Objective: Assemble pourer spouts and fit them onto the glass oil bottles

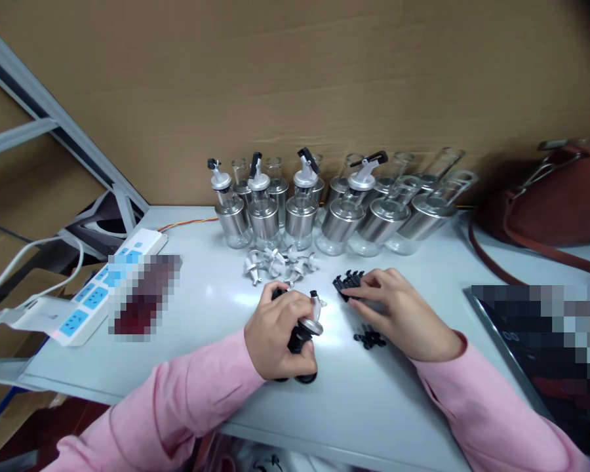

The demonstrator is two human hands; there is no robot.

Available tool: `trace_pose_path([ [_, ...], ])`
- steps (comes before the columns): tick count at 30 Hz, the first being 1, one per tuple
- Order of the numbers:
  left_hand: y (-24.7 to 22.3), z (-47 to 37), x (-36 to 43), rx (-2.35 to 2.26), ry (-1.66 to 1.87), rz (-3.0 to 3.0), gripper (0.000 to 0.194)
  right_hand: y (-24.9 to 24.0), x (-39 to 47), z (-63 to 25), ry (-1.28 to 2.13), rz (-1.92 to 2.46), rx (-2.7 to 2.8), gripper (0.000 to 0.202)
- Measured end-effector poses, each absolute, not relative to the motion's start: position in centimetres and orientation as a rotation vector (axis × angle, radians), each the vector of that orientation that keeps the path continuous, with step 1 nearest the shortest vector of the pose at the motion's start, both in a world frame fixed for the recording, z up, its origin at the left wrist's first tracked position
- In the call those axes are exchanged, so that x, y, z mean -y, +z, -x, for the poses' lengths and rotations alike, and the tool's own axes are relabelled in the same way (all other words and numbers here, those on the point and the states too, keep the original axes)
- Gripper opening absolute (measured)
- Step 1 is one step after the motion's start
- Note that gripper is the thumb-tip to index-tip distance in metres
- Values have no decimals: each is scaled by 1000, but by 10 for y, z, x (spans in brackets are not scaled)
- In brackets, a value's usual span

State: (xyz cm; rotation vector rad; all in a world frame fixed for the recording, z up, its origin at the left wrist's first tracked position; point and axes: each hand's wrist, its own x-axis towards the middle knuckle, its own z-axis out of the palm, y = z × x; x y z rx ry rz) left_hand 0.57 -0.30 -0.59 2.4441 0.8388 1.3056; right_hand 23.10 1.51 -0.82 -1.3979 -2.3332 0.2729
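Note:
In my left hand (279,331) is a bottle pourer (313,322), its silver spout and flange up and its black stopper under my curled fingers. More black stoppers (306,377) show beneath that hand, mostly covered by it. My right hand (398,314) pinches at a pile of black levers (348,280), thumb and forefinger close together on one at the near edge. Just below lies a small heap of black caps (370,337). Silver pourer tops (280,262) are scattered beyond my left hand.
Glass bottles with metal sleeves (341,223) line the back of the table (201,367), several fitted with pourers. A power strip (105,288) and a blurred reddish object (147,298) lie left. On the right are a brown bag (555,196) and a dark-screened device (521,354).

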Motion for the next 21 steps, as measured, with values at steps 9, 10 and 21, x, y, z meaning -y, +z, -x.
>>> trace_pose_path([
  [9, -6, -5, 3, -857, 1272, -2460, 25, -3, -10, -224, 335, 1455, 2382, 6],
  [10, -6, -5, 3, -855, 1271, -2460, 25, -4, -10, -224, 312, 1486, 2364, 5],
  [21, -7, -5, 3, -875, 1230, -2506, 22, 0, -7, -215, 485, 1575, 2358, 6],
])
